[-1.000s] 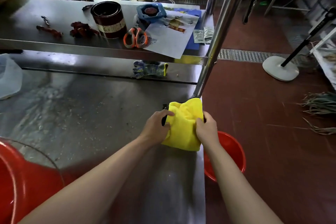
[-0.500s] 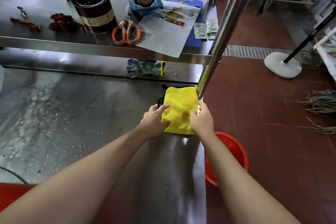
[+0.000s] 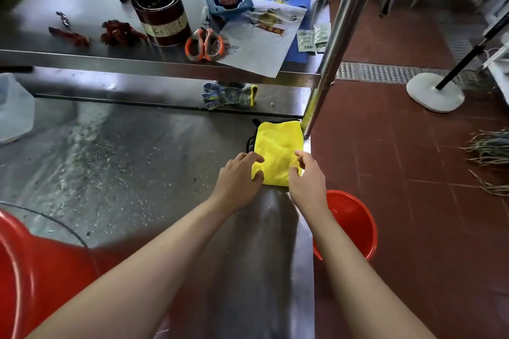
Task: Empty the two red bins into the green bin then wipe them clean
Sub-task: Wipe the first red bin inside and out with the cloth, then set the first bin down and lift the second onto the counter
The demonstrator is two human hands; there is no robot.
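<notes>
Red bin (image 3: 35, 278) sat at the surface's (image 3: 124, 162) near-left corner. The left hand (image 3: 238, 177) and right hand (image 3: 307, 177), fingers loosely spread, rested on a folded yellow cloth (image 3: 278, 151). Another red bin (image 3: 355, 223) stood on the floor, right.

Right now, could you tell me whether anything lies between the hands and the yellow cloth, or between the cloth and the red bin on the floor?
Nothing visible does. The left hand and right hand already touch the yellow cloth at the table's corner. The red bin sits on the floor just past the table edge, beside the right forearm, with open space between.
</notes>
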